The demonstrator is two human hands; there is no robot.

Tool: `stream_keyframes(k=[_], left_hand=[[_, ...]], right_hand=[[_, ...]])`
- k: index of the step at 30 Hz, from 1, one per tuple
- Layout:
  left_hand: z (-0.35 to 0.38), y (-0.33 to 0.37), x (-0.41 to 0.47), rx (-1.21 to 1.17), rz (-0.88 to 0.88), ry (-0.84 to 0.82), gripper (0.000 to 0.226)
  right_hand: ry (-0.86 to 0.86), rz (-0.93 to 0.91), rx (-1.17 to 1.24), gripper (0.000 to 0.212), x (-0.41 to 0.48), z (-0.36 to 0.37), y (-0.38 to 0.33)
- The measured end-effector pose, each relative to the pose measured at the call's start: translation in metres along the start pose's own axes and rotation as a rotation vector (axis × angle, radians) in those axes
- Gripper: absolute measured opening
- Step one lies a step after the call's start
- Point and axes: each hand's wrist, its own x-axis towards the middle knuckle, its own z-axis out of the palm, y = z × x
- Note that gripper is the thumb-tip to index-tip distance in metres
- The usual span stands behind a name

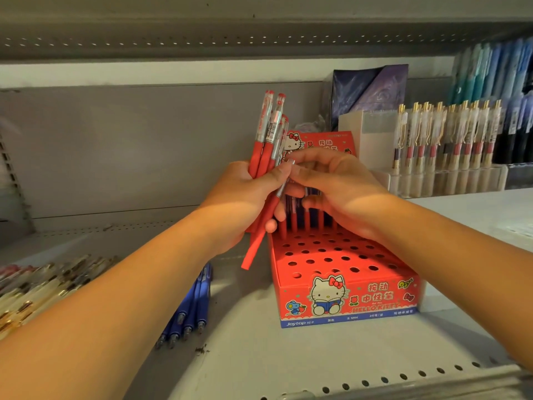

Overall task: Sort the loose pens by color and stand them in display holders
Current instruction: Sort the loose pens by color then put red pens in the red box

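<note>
Several red pens (261,153) stand as an upright bundle in the left hand (245,203), whose fingers curl round their lower barrels. The clear upper ends rise above the fist. One further red pen (257,239) slants down and to the left out of the bundle, its lower tip hanging free above the shelf (259,359). The right hand (343,192) meets the left at this pen's upper end and pinches it with the fingertips. The left thumb lies against the same spot, so exactly which fingers hold it is hard to tell.

The red display holder (346,301), a box printed with a cartoon cat, sits on the shelf just right of centre, with its printed front wall facing the shelf's front edge. Its perforated top shows many open holes. A few standing pens (293,223) occupy the rear row, partly hidden by the right hand.

A small group of blue pens (191,307) lies flat just left of the holder, tips toward the front edge. A loose pile of gold-trimmed pens (40,284) lies at the shelf's left edge. Toward the rear right corner, a clear holder (450,180) carries a row of upright gold-clipped pens (450,134).
</note>
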Motion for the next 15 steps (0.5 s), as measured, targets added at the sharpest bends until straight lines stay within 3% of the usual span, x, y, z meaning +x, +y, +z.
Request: stream_keyframes(k=[4,9,15], left_hand=[[0.000,0.003,-0.002,0.057,-0.028,0.029,0.028],[0.000,0.002,0.003,0.130,0.005,0.203,0.013],[-0.005,0.001,0.009,0.376,0.090,0.367,0.017]], right_hand=[[-0.037,-0.002,0.121,0.003,0.002,-0.003,-0.005],[0.044,-0.016,0.329,0.007,0.005,-0.006,-0.013],[0.324,-0.107,0.168,0.013,0.008,-0.008,-0.014]])
